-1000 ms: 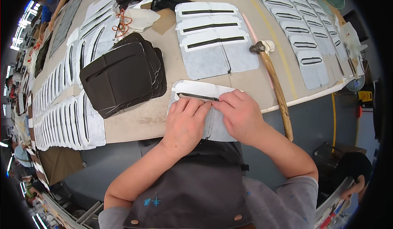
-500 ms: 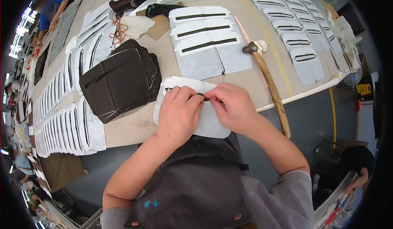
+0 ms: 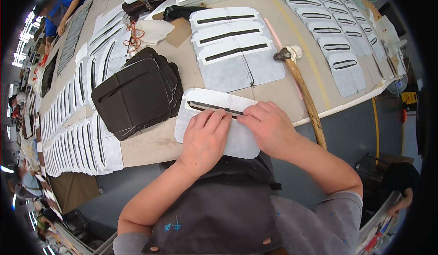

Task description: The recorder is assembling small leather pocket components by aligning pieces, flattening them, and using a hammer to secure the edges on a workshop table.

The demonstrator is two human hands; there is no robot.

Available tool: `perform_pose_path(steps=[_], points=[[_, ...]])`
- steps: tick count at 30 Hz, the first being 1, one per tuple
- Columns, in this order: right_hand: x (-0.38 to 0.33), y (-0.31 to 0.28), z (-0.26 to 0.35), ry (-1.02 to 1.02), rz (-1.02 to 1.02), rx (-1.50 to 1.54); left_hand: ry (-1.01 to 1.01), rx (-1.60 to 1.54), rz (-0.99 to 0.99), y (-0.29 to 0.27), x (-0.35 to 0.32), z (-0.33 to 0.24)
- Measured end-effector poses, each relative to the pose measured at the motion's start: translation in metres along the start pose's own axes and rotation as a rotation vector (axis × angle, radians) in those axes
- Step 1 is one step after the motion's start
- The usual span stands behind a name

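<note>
A pale grey-white fabric panel (image 3: 246, 143) with a long dark slit along its upper part lies at the table's near edge, its lower end against my apron. My left hand (image 3: 204, 139) is closed on the panel, fingertips together at the slit's lower edge. At the slit's right end my right hand (image 3: 270, 129) is closed too, bent fingers gripping the fabric; its thumb is mostly hidden. The slit's left part shows, with a brown strip inside its dark edges. Beyond lies a stack of similar slit panels (image 3: 228, 72).
Left of my hands sits a stack of dark brown fabric pieces (image 3: 137, 95). A wooden-handled hammer (image 3: 306, 93) lies on the right, its handle past the table edge. Rows of slit panels (image 3: 349, 79) cover both sides. A person in blue (image 3: 64, 11) works far left.
Both hands have shifted down toward me, and the slit now shows more, spread wider. My right fingers have gone from a raised pinch at the slit to lying lower on the fabric.
</note>
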State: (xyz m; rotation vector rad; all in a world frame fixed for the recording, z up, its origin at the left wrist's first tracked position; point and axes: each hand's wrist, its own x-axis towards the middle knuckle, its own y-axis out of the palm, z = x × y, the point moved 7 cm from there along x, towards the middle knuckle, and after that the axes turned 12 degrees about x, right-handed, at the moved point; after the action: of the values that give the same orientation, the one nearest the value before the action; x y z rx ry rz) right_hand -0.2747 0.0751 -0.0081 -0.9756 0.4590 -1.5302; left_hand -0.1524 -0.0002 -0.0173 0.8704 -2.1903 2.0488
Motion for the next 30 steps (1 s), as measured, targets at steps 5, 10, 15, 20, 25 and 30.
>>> perform_pose_path(steps=[5,10,15,20,25,30], points=[[-0.007,-0.014,-0.001,0.038,-0.001,0.023,-0.008,-0.003,0.003,-0.002,-0.001,-0.001],[-0.005,-0.01,-0.001,0.09,-0.04,0.031,0.024,0.028,0.066,-0.001,0.0,-0.005],[-0.012,-0.012,0.006,0.022,-0.027,-0.075,0.005,0.043,0.063,0.0,-0.002,-0.004],[-0.02,-0.022,-0.005,0.059,-0.025,0.008,-0.017,-0.025,0.059,0.001,-0.003,0.0],[-0.021,-0.024,-0.013,0.206,-0.112,0.219,-0.025,-0.032,0.072,0.001,-0.003,-0.001],[-0.035,-0.023,-0.014,0.05,-0.136,0.151,-0.006,0.014,0.074,0.002,-0.003,-0.001]])
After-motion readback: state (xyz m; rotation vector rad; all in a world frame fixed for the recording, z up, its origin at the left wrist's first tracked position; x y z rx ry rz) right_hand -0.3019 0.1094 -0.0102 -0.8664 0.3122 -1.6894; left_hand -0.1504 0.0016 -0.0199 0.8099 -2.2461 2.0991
